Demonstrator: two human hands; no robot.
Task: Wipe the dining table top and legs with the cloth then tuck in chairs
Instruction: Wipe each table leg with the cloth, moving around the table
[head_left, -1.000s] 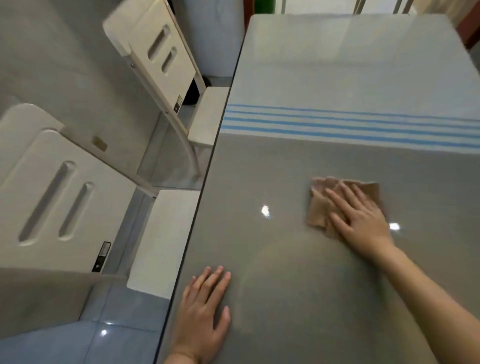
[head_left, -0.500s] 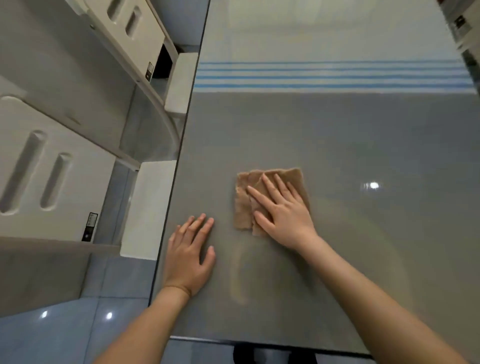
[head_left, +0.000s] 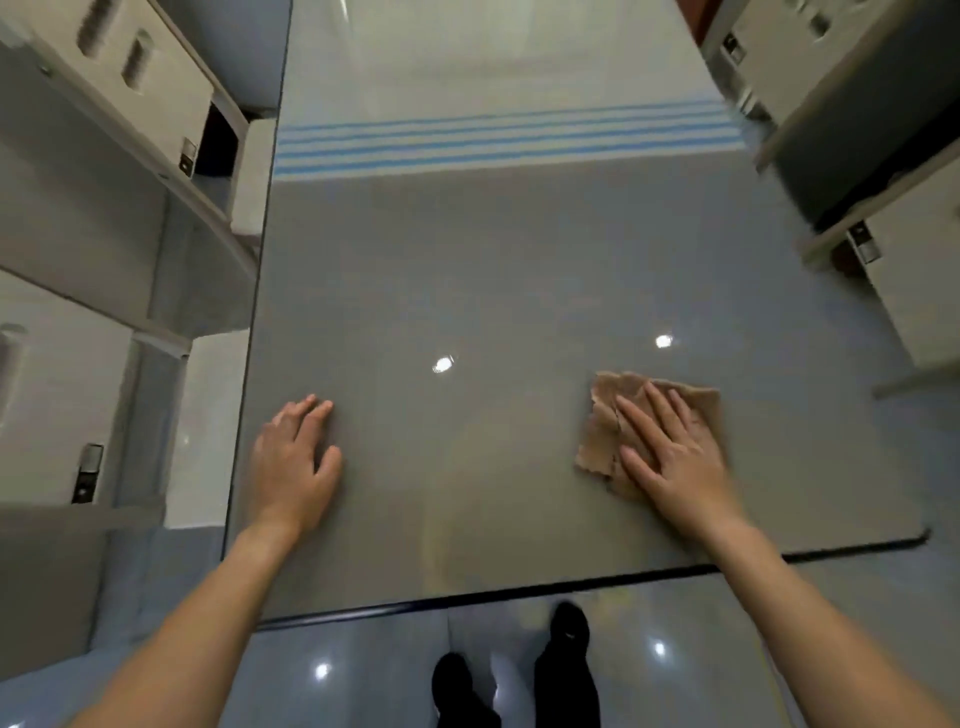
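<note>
The crumpled tan cloth (head_left: 602, 421) is found on the glossy grey glass-topped counter (head_left: 493, 260), toward its near right corner, and it is pinned flat under the right hand (head_left: 675, 457). The fingers (head_left: 654, 410) there are laid out straight and slightly fanned across the fabric. Nothing is pinched; the cloth is simply pressed down, with its ragged left edge left uncovered.

Over by the counter's left edge, the left hand (head_left: 293, 467) is planted palm-down on bare glass. Its fingers (head_left: 306, 415) are straight and held close together, the thumb is set out to the side, and nothing is held.

A band of blue stripes (head_left: 493, 140) is seen across the counter's far half. Along the counter's left side, white slotted-back chairs (head_left: 52, 405) are stood with seats drawn up to its edge. Blurred white chairs (head_left: 919, 291) are caught off its right side. Black shoes (head_left: 569, 623) are spotted on the shiny tiled floor (head_left: 363, 675) just below the counter's near edge.
</note>
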